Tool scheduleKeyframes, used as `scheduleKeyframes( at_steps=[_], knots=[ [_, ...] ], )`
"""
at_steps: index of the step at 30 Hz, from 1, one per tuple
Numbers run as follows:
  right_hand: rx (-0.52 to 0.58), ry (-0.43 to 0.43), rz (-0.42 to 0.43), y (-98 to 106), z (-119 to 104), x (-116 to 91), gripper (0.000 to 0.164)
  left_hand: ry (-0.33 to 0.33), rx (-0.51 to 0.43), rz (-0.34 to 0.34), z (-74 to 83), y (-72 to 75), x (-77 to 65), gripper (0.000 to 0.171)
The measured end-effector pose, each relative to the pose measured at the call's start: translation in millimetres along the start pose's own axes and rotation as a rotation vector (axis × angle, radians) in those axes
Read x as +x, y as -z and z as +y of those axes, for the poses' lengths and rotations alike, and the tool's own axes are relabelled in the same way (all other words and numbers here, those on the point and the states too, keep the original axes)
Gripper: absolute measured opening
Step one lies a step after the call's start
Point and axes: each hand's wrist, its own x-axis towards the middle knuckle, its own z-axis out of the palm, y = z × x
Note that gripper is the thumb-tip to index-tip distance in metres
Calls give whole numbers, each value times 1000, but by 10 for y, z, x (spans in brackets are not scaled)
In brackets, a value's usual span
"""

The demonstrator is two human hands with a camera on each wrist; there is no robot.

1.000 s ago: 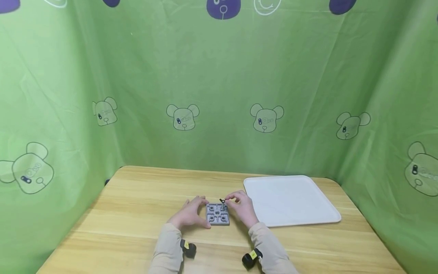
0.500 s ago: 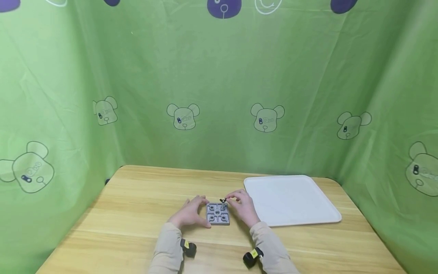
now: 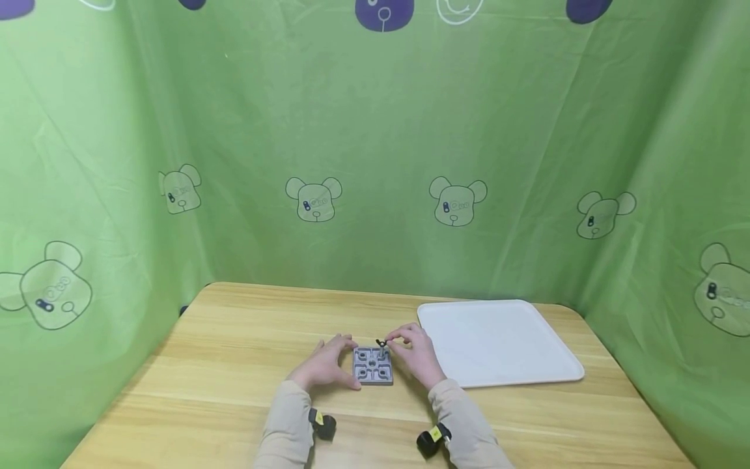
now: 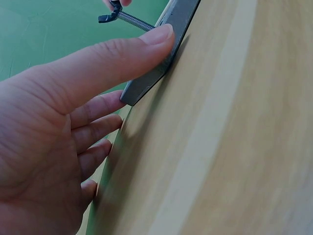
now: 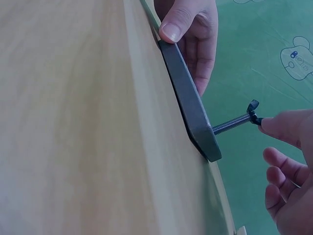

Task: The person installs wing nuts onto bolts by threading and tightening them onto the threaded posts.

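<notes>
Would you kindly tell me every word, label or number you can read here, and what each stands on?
Nothing can be read with certainty.
Green curtain: small lettering on the bear faces, too blurred.
Black wrist cameras: yellow labels, too small.
Grey plate, wing screw, white tray: no lettering visible.

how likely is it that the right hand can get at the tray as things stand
Likely yes: the tray lies beside the right hand, with nothing visible between them, though it would probably need to let go of the bolt first.
</notes>
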Motion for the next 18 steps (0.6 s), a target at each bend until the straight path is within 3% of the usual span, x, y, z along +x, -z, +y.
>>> scheduleKeyframes(
  at_steps=[18],
  knots=[
    [34,9,-11,-12,9,-3,11,3,0,-3,-1,1,2,86]
  ],
)
